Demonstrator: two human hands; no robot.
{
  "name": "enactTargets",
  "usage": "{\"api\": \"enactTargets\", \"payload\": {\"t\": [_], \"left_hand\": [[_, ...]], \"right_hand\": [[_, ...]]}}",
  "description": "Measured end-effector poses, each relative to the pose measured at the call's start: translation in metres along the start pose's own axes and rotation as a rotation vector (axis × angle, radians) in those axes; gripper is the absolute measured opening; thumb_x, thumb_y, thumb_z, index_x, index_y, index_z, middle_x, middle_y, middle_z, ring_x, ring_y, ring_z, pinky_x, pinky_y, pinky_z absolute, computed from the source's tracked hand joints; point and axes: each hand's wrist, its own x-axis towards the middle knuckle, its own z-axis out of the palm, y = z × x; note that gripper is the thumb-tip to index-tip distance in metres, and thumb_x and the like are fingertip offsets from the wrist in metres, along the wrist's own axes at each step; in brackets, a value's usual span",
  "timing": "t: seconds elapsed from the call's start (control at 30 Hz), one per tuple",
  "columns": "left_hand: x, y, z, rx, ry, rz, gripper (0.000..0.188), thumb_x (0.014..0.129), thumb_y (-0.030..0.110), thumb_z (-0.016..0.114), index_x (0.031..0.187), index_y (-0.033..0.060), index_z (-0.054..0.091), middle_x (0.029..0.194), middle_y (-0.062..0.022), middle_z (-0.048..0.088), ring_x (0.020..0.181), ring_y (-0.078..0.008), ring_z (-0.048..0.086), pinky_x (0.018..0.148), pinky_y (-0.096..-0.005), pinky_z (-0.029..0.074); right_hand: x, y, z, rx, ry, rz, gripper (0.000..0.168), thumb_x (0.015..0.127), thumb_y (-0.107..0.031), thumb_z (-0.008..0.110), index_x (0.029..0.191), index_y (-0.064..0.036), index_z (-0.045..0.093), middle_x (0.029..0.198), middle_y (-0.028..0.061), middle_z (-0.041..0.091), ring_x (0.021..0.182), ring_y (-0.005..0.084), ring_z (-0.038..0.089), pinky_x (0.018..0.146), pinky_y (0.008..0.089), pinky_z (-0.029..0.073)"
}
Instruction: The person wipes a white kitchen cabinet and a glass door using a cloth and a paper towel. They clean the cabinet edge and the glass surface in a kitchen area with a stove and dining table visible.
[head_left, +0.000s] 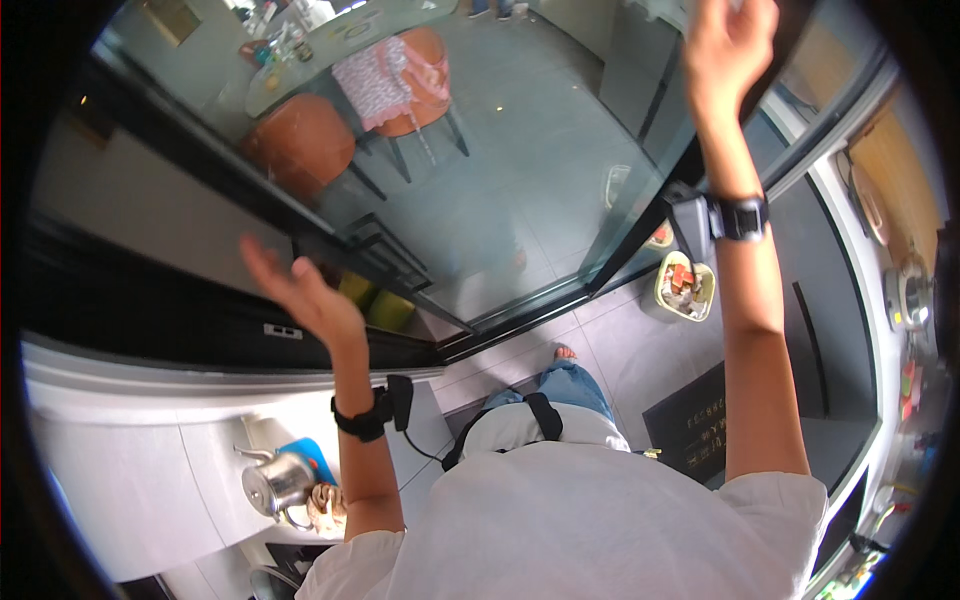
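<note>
My left hand (319, 300) is raised with its thumb and fingers spread and nothing in it. It is in front of the black frame of a glass door (517, 187), left of the door's black handle (390, 251). My right hand (727, 67) is lifted to the top of the view, near another black door frame (660, 180). Its fingers are partly cut off by the picture's edge, so whether they grip anything is hidden. Each wrist wears a black strap with a small device.
A bin (684, 289) of scraps stands by the doorway, near a dark floor mat (690, 420). Beyond the glass are orange chairs (300, 142) and a table (292, 79). A metal kettle (277, 484) is on the left; a counter (862, 262) with kitchenware runs along the right.
</note>
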Motion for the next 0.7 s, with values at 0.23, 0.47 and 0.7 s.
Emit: {"api": "enactTargets", "payload": {"t": [0.23, 0.47, 0.7], "left_hand": [[-0.015, -0.014, 0.005, -0.244, -0.171, -0.426, 0.046, 0.095, 0.023, 0.03, 0.133, -0.003, 0.029, 0.136, -0.0155, 0.034, 0.124, -0.022, 0.034, 0.101, -0.0282, 0.023], [-0.014, -0.012, 0.004, -0.291, -0.189, -0.366, 0.046, 0.095, 0.019, 0.031, 0.136, -0.0013, 0.023, 0.137, -0.0164, 0.032, 0.123, -0.02, 0.034, 0.099, -0.0266, 0.024], [-0.015, -0.01, 0.008, -0.198, -0.25, -0.329, 0.051, 0.093, 0.024, 0.035, 0.136, -0.0007, 0.023, 0.129, -0.0208, 0.041, 0.106, -0.0251, 0.051, 0.086, -0.028, 0.038]], "right_hand": [[-0.118, -0.084, 0.114, -0.066, -0.286, -0.273, 0.041, 0.064, 0.006, 0.054, 0.101, -0.011, 0.061, 0.078, 0.0089, 0.054, 0.07, 0.0231, 0.05, 0.063, 0.0328, 0.04], [-0.287, -0.099, 0.058, 0.148, -1.023, -0.288, 0.048, 0.067, -0.006, 0.056, 0.115, -0.013, 0.056, 0.091, 0.0035, 0.054, 0.071, 0.0177, 0.051, 0.063, 0.0305, 0.042], [-0.321, -0.083, -0.031, 0.126, -1.348, 0.143, 0.042, 0.063, 0.008, 0.058, 0.1, -0.011, 0.061, 0.087, 0.0092, 0.051, 0.082, 0.0261, 0.051, 0.072, 0.0338, 0.044]]}}
